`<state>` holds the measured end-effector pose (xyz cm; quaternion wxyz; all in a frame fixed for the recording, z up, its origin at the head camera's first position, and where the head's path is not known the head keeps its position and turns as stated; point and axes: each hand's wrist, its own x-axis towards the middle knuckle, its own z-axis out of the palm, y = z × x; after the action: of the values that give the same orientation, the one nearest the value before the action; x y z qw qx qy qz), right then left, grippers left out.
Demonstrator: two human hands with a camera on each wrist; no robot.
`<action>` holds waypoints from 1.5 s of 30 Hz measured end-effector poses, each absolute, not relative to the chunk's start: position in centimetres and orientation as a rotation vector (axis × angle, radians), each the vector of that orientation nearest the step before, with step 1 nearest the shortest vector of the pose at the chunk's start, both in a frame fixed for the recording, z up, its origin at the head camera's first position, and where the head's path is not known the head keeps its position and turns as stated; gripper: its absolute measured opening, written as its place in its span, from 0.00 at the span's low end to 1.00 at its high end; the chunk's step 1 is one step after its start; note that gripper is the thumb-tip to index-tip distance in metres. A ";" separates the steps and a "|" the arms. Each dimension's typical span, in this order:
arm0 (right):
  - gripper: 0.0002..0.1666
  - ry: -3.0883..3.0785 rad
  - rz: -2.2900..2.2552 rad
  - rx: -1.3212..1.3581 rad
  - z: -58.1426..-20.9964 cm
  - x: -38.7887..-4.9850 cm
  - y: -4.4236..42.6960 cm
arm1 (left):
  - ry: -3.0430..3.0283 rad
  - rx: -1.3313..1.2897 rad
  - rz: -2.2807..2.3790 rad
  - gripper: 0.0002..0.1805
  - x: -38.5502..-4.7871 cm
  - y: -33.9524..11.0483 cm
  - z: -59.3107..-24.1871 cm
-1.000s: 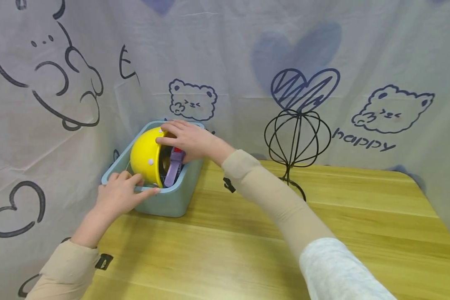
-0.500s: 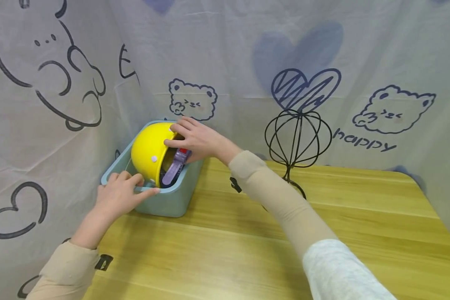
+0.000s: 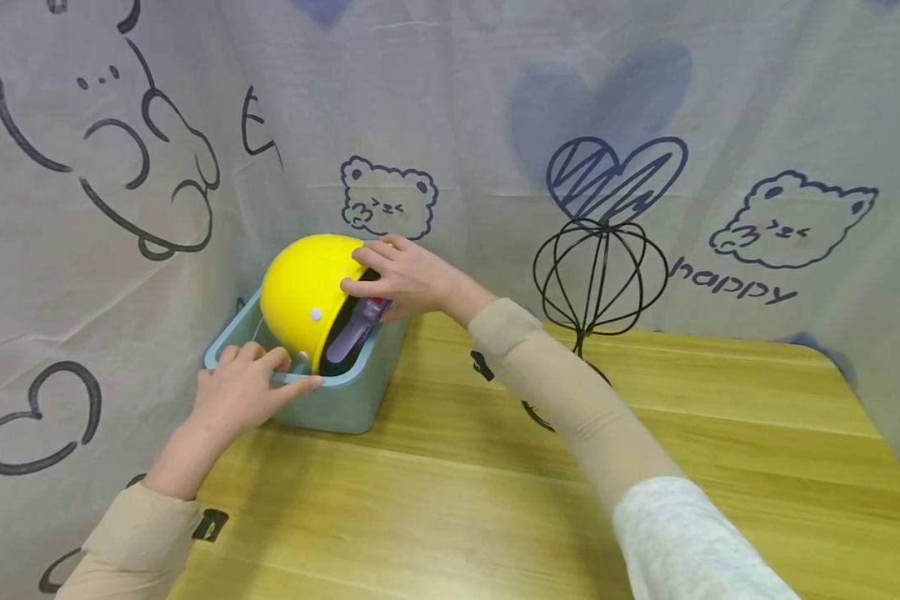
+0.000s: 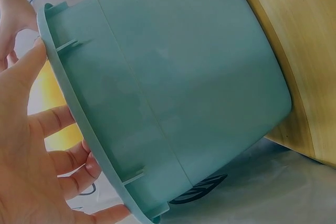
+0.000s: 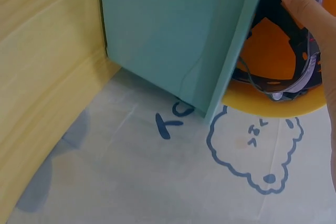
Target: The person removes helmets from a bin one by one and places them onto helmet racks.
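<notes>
On the table (image 3: 495, 500), far left, the helmet (image 3: 300, 292) lies tilted, partly inside the bin (image 3: 337, 408), its hollow facing right, toward the right hand (image 3: 408, 279) pinching its rim; the left hand (image 3: 243, 385) grips the bin's near edge.

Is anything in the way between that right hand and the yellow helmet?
Nothing visible is. The right hand holds the yellow helmet, fingers outside and thumb inside. The helmet's lower part is in the blue bin, whose rim doesn't separate them.
</notes>
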<state>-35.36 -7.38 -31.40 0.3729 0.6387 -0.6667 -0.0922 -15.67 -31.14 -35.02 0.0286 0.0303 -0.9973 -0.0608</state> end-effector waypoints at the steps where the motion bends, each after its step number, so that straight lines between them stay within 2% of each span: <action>1: 0.37 -1.703 -0.229 1.632 -31.3 -35.4 -7.3 | -3.078 0.094 -0.187 0.46 -15.7 -31.1 -35.1; 20: 0.37 -1.572 -0.177 1.582 -30.4 -36.0 -5.7 | -3.077 0.092 -0.193 0.44 -15.4 -31.0 -35.2; 45: 0.29 -1.431 -0.120 1.542 -28.1 -36.1 -4.7 | -3.061 0.095 -0.203 0.45 -15.5 -31.0 -35.1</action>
<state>-36.10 -4.66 -28.06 0.4944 0.6360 -0.5904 -0.0495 -15.45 -30.96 -35.10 0.0361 0.0309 -0.9967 -0.0662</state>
